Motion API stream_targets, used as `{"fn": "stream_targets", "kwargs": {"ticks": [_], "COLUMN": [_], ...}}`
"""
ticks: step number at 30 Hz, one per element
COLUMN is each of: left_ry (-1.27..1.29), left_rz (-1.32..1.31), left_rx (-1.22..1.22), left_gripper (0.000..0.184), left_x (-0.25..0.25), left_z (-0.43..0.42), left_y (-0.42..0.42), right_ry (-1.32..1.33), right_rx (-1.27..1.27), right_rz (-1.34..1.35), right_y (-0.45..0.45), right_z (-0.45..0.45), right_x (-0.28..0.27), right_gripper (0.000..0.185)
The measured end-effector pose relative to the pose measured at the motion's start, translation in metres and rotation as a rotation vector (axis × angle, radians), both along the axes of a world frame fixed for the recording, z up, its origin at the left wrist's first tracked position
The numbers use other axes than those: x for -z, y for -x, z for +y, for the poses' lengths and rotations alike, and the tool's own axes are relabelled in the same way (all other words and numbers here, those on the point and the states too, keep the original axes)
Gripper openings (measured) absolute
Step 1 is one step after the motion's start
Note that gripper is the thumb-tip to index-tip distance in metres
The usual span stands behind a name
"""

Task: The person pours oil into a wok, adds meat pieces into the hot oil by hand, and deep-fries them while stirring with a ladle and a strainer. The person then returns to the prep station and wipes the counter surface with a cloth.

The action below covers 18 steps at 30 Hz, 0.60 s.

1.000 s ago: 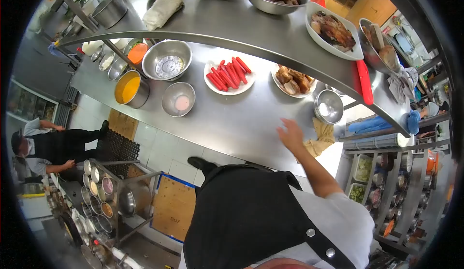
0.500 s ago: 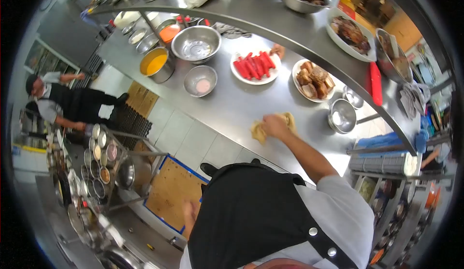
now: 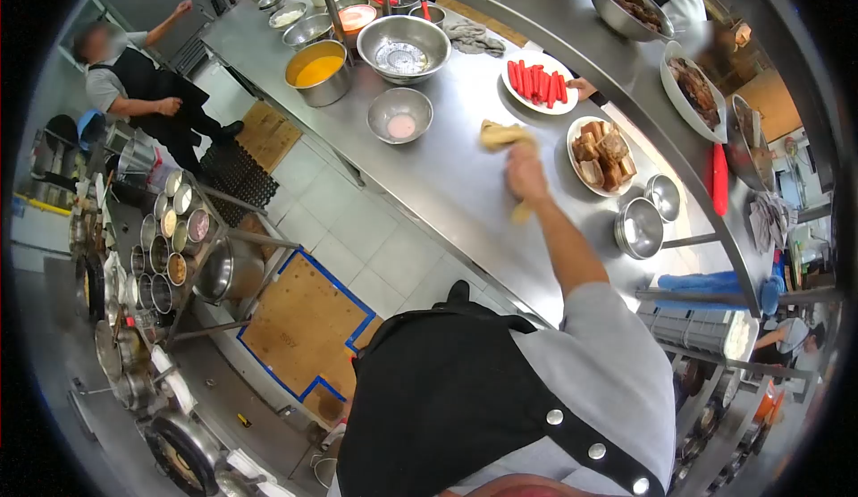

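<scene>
Right hand [image 3: 527, 175] has its fingers closed round a yellow cloth [image 3: 508, 135], pressed to the steel table [image 3: 429, 175]; motion smears it, so I can't fairly say how tight the grip is. Left hand is out of my sight, so its state I cannot tell; half a second ago it showed beside the apron [image 3: 447, 399].

Back then the cloth lay close to the table's near edge. Now it is farther in, one end bunched toward eleven o'clock of the hand, another hanging below at six.

Toward twelve, a co-worker's hand [image 3: 583, 88] touches the rim of a plate [image 3: 536, 110] of red sticks [image 3: 541, 83]. That plate has shifted away from the big bowl [image 3: 404, 50] and closer to the plate of meat chunks [image 3: 612, 153], which sits between two and three o'clock, near the wiping hand but apart from it. Two stacks of steel bowls [image 3: 639, 227] stand at four. At ten, the small bowl [image 3: 399, 115] with something pink inside stays put beside the big one.
</scene>
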<state>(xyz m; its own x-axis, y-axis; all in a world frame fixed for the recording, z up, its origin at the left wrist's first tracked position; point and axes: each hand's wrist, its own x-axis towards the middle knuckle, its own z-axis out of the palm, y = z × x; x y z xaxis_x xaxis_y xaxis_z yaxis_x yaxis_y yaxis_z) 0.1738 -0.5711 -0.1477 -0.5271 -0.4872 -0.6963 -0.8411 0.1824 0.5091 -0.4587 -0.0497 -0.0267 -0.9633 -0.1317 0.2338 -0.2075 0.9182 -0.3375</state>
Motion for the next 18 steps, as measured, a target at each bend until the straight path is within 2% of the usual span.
{"fn": "stream_targets", "kwargs": {"ticks": [1, 2, 4, 6, 8, 9, 10, 11, 12, 13, 15, 16, 17, 18], "left_ry": [-0.007, -0.012, -0.027, -0.047, -0.06, -0.068, -0.085, -0.099, -0.119, -0.144, -0.19, -0.224, 0.118, 0.552], "left_rz": [-0.047, -0.071, -0.088, -0.091, -0.087, -0.086, -0.078, -0.061, -0.031, 0.014, 0.1, 0.054, 0.07, 0.017], "left_rx": [0.038, 0.056, 0.05, -0.004, -0.088, -0.132, -0.179, -0.222, -0.281, -0.351, -0.558, -0.758, -0.384, -0.066], "left_gripper": [0.029, 0.027, 0.024, 0.022, 0.021, 0.021, 0.022, 0.023, 0.024, 0.025, 0.028, 0.029, 0.026, 0.027], "left_x": [0.0, -0.003, -0.002, -0.007, -0.007, -0.005, -0.004, -0.001, 0.004, 0.012, 0.022, 0.03, 0.032, 0.032], "left_z": [0.0, -0.004, -0.02, -0.033, -0.043, -0.049, -0.055, -0.063, -0.073, -0.089, -0.13, -0.149, -0.168, -0.187], "left_y": [-0.018, -0.033, -0.065, -0.092, -0.128, -0.146, -0.16, -0.168, -0.171, -0.168, -0.158, -0.152, -0.155, -0.158], "right_ry": [-0.032, -0.11, -0.153, -0.315, -0.149, -0.002, 0.255, 0.243, 0.435, 0.547, 0.147, 0.022, -0.107, -0.075], "right_rx": [0.067, 0.124, 0.318, 0.454, 0.19, 0.062, -0.02, -0.161, -0.433, -0.579, -0.602, -0.574, -0.546, -0.504], "right_rz": [0.186, -0.087, -0.314, -0.414, 0.233, 0.232, 0.097, 0.037, -0.141, -0.306, -0.462, -0.48, -0.493, -0.485], "right_y": [0.01, 0.015, -0.01, -0.04, -0.082, -0.102, -0.131, -0.158, -0.183, -0.211, -0.246, -0.252, -0.249, -0.239], "right_z": [0.026, 0.046, 0.032, -0.023, -0.087, -0.128, -0.183, -0.233, -0.278, -0.318, -0.369, -0.387, -0.397, -0.398], "right_x": [0.018, 0.005, -0.045, -0.086, -0.051, -0.039, -0.035, -0.016, -0.021, -0.028, -0.029, -0.026, -0.02, 0.005], "right_gripper": [0.035, 0.036, 0.036, 0.041, 0.046, 0.05, 0.046, 0.046, 0.047, 0.046, 0.046, 0.039, 0.036, 0.036]}}
